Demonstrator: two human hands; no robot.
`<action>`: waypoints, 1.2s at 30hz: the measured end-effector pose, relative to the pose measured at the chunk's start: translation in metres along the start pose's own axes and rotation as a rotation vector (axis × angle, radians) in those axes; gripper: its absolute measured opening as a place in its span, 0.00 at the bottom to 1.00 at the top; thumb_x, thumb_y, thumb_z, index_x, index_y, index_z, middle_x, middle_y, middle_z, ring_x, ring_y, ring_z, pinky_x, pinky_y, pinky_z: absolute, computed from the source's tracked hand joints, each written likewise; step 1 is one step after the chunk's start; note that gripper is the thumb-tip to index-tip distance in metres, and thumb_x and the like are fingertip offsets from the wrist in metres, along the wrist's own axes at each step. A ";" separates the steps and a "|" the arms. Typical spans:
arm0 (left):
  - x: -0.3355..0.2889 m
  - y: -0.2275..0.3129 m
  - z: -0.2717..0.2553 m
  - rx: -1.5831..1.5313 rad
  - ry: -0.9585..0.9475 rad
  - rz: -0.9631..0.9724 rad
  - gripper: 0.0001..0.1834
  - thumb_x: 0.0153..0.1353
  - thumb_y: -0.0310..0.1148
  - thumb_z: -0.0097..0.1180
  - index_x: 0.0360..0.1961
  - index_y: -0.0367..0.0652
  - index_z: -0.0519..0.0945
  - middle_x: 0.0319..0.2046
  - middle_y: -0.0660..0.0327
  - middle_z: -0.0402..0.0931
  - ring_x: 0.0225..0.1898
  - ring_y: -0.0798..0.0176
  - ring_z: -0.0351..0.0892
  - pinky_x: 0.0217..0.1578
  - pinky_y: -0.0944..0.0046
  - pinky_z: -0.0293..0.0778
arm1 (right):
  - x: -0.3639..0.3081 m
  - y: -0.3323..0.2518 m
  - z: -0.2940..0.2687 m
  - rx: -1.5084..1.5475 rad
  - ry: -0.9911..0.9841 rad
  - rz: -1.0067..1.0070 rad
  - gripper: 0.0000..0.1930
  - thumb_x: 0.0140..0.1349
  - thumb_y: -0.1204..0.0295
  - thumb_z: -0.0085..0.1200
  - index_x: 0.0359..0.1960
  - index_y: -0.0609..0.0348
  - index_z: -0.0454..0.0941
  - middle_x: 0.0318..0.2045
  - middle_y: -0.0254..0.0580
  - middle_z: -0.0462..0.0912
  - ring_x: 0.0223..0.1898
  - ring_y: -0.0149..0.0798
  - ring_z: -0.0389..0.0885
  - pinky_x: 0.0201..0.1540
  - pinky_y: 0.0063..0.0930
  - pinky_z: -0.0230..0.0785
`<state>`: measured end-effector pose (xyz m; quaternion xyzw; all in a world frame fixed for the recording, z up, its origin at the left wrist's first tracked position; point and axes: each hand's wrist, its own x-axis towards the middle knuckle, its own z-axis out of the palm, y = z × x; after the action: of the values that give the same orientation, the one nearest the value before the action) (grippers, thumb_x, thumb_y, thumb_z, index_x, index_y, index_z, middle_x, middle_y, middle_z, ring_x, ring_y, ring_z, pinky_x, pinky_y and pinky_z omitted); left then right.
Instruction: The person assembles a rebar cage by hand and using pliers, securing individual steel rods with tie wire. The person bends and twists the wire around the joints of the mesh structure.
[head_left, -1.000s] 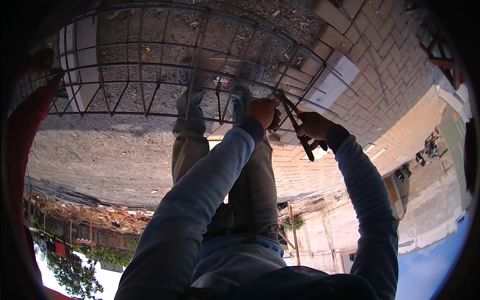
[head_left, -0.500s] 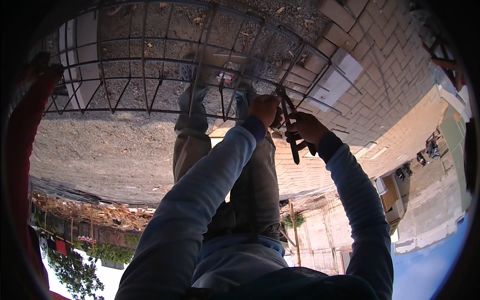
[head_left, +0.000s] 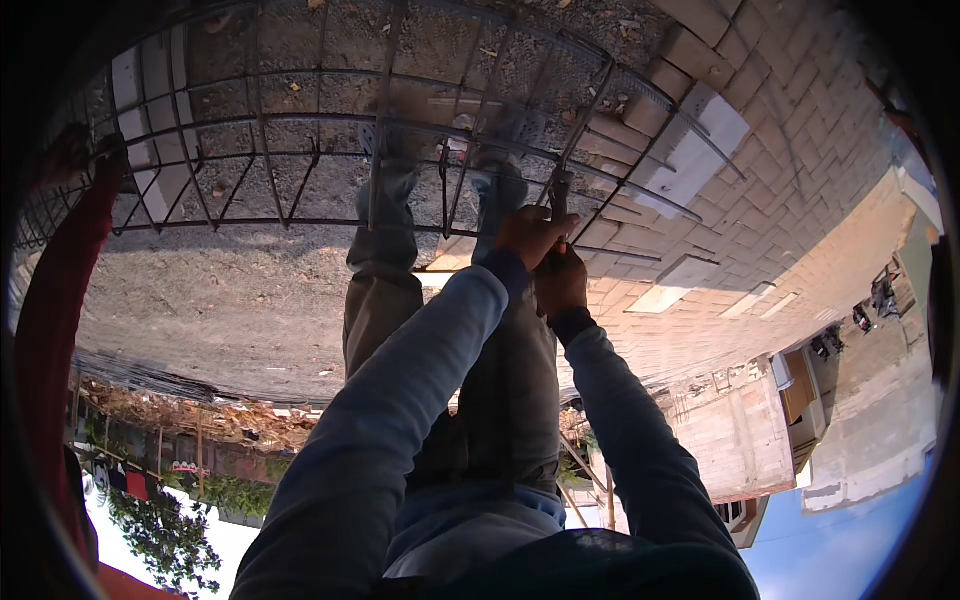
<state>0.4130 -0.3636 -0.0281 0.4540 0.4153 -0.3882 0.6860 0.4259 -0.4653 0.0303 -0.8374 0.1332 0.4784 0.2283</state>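
Observation:
A cage of dark steel reinforcing bars [head_left: 270,222] spans the upper part of the view in front of my legs. My right hand [head_left: 563,282] is closed round the handles of pincers [head_left: 560,190], whose head points up at a bar joint near the cage's right end. Close beside it, my left hand [head_left: 530,235] is closed at the same joint, its thumb against the pincers. What its fingers pinch is hidden. At the far left, a co-worker's hand [head_left: 108,158] in a red sleeve is at the cage's bars.
Bar ends stick out to the right over pale slabs [head_left: 700,145] and brick paving [head_left: 790,190]. A long pale block [head_left: 135,130] lies under the cage at left. Gravel ground [head_left: 230,290] surrounds my shoes. A wall [head_left: 735,430] stands at lower right.
My right hand has moved left and in against my left hand. The pincers have swung from open, spread handles to upright with the handles together. The view has shifted slightly.

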 end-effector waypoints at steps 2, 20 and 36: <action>0.013 -0.003 0.003 -0.203 -0.224 -0.119 0.27 0.53 0.54 0.57 0.34 0.35 0.78 0.19 0.60 0.76 0.28 0.67 0.80 0.33 0.64 0.73 | 0.002 -0.006 -0.036 0.355 -0.442 0.157 0.12 0.59 0.64 0.52 0.39 0.58 0.75 0.26 0.40 0.80 0.25 0.35 0.80 0.26 0.32 0.73; -0.010 0.057 0.059 -1.089 0.097 -0.224 0.14 0.56 0.39 0.61 0.33 0.44 0.70 0.21 0.61 0.72 0.22 0.63 0.76 0.23 0.62 0.76 | -0.046 -0.015 -0.123 0.506 -0.427 0.475 0.16 0.52 0.69 0.49 0.42 0.62 0.72 0.22 0.41 0.76 0.13 0.30 0.68 0.14 0.24 0.58; 0.006 0.062 0.058 -1.430 -0.191 -0.230 0.27 0.54 0.56 0.59 0.43 0.45 0.72 0.27 0.61 0.74 0.31 0.64 0.78 0.37 0.56 0.77 | 0.006 -0.036 -0.176 -0.454 -0.369 -0.767 0.08 0.51 0.85 0.46 0.33 0.64 0.73 0.31 0.50 0.81 0.25 0.45 0.80 0.27 0.30 0.74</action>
<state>0.4844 -0.4013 -0.0011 -0.1874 0.5506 -0.1295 0.8031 0.5748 -0.5241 0.1112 -0.7559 -0.3359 0.5173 0.2195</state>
